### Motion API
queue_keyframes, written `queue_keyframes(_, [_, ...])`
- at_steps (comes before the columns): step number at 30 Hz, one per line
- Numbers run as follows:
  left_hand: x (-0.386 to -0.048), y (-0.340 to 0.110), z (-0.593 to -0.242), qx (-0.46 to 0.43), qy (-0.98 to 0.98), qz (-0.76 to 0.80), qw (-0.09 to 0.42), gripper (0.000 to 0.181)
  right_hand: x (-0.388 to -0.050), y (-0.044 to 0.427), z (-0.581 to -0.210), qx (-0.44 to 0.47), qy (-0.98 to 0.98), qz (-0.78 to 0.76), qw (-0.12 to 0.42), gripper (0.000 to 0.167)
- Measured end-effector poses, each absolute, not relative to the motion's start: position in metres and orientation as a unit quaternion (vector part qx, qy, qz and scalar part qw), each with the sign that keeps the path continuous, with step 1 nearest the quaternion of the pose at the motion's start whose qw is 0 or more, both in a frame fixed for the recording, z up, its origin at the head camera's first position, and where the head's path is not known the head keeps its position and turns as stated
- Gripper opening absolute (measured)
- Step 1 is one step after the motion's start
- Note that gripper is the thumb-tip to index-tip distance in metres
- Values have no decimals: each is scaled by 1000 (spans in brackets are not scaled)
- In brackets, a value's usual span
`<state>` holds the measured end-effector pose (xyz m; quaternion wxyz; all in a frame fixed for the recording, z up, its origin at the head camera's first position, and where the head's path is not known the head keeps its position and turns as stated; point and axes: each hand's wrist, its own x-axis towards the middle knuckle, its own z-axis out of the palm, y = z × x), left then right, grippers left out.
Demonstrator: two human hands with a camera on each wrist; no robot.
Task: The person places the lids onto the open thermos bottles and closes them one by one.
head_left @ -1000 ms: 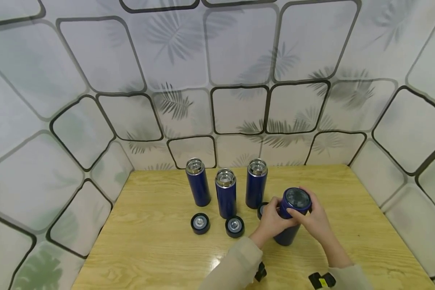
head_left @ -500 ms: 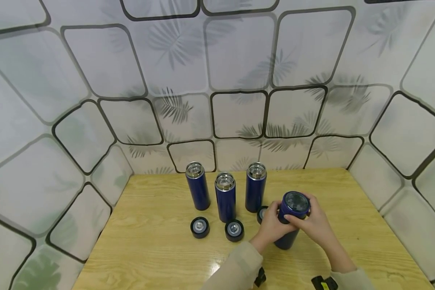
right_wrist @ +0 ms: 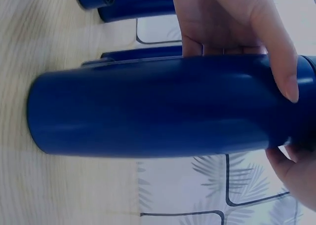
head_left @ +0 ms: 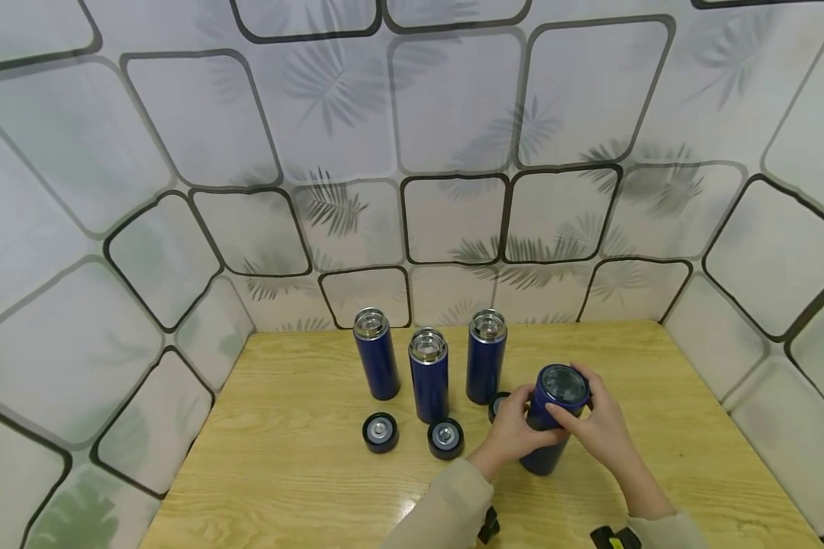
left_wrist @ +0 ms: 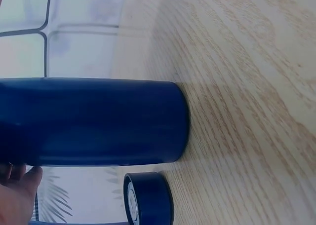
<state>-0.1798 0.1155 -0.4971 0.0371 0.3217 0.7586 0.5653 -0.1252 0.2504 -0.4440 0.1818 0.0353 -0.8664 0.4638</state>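
Observation:
A dark blue vacuum flask (head_left: 544,457) stands upright on the wooden table, a lid (head_left: 564,384) with a dark, glossy top on it. My left hand (head_left: 515,433) grips the flask's upper body, its thumb laid across the blue wall in the right wrist view. Around the lid are the thumb and fingers of my right hand (head_left: 603,427). In the left wrist view, the flask (left_wrist: 98,121) has its base on the table beside a loose lid (left_wrist: 152,199). The right wrist view shows the flask (right_wrist: 148,106) side-on; its lid is mostly cut off there.
Three uncapped blue flasks stand behind and left: a left one (head_left: 378,358), a middle one (head_left: 429,385) and a right one (head_left: 484,366). Upturned lids, one left (head_left: 381,432), one centre (head_left: 445,438), lie before them; another (head_left: 497,404) is partly behind my left hand. Patterned wall covering (head_left: 453,221) borders the table.
The head view has tilted a little, so everything sits slightly lower in it. My right hand's fingers have shifted slightly around the lid. The flask and my left hand keep their place.

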Motion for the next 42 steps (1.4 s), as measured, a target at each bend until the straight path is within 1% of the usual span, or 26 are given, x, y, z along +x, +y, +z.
queue_keyframes(12, [-178, 116, -497, 306, 765, 566, 28, 54, -125, 245, -449, 1, -856, 463, 229, 67])
queue_keyframes(18, [-179, 117, -496, 303, 760, 574, 38, 53, -124, 244, -447, -2, -851, 481, 213, 69])
queue_keyframes(24, [-180, 116, -499, 312, 758, 570, 46, 57, -123, 243, -448, -3, -840, 513, 174, 82])
queue_keyframes(26, [-179, 114, -500, 308, 759, 572, 49, 60, -123, 243, -450, -5, -838, 518, 171, 84])
queue_keyframes(29, [-178, 109, -502, 300, 761, 573, 49, 64, -123, 242, -453, -9, -840, 514, 174, 84])
queue_keyframes(35, [-180, 101, -507, 291, 765, 571, 59, 70, -124, 240, -455, -20, -849, 492, 191, 77])
queue_keyframes(38, [-181, 99, -507, 284, 770, 567, 69, 69, -125, 240, -454, -30, -854, 480, 199, 76])
queue_keyframes(42, [-181, 97, -506, 269, 774, 567, 84, 66, -127, 240, -452, -51, -853, 483, 190, 77])
